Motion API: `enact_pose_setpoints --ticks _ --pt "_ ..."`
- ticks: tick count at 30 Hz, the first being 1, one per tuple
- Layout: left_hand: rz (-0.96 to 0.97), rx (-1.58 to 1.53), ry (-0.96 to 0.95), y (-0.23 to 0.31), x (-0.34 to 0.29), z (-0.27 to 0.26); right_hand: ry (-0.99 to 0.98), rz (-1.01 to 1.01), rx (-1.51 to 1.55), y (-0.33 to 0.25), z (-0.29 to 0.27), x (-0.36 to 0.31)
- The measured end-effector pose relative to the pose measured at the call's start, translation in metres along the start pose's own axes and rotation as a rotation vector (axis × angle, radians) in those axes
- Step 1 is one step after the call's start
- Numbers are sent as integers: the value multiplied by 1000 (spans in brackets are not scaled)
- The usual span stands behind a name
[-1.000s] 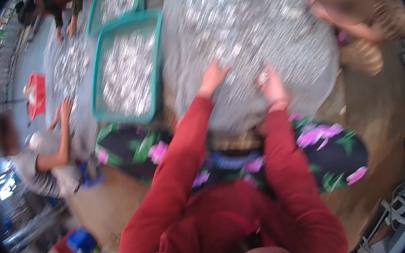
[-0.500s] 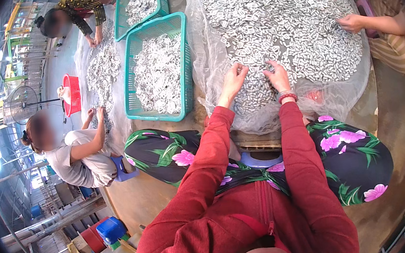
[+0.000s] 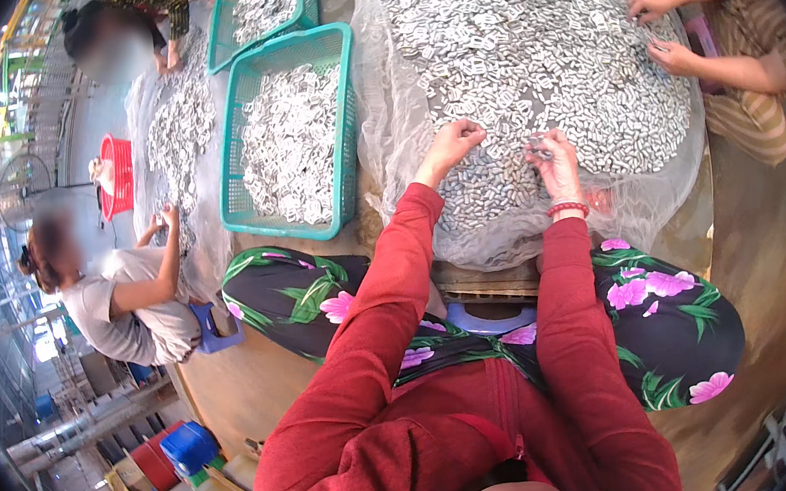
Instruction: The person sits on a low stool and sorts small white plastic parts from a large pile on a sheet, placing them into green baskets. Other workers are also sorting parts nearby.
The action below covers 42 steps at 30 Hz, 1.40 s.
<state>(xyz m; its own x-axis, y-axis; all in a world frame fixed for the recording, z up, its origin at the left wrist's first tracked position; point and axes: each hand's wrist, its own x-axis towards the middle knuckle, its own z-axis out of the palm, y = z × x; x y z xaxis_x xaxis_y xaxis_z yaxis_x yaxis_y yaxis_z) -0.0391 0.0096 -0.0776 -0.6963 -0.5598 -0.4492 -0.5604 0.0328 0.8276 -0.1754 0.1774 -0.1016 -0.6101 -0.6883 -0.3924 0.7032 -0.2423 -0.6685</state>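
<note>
- Silvery metal pieces [image 3: 536,143] pinched in my right hand [image 3: 558,165], perhaps because they're small.
- Left hand [image 3: 450,148] curled; contents, I can't tell.
- Teal basket [image 3: 345,135], eleven o'clock, likely for reach.

small pieces [image 3: 522,17]: silver-grey | baskets [image 3: 284,229]: teal | sleeves [image 3: 365,336]: red | trousers [image 3: 684,329]: black, pink-green floral
</note>
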Motion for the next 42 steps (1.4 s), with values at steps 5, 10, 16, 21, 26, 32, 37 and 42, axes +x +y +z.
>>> enact_pose_setpoints --ticks 5,10,16,21,26,32,37,42 --pt "54 -1086 -255 6 -33 -24 -144 32 111 -26 12 6" --pt "124 -1390 -313 -1 -40 -30 -2 126 -311 -10 39 37" --pt "-93 -169 -149 29 0 -8 105 -231 -1371 54 2 94" --pt "348 713 67 -22 8 48 149 -235 -1345 51 19 65" --pt "438 748 46 -20 -4 51 72 -509 -964 37 -12 36" --pt "250 130 276 -3 -31 9 138 161 -183 -23 31 0" --pt "-83 -1047 -27 6 -56 5 73 115 7 -30 41 -3" --pt "-148 -1530 -159 -2 -69 19 -175 -27 -599 -38 63 -1"
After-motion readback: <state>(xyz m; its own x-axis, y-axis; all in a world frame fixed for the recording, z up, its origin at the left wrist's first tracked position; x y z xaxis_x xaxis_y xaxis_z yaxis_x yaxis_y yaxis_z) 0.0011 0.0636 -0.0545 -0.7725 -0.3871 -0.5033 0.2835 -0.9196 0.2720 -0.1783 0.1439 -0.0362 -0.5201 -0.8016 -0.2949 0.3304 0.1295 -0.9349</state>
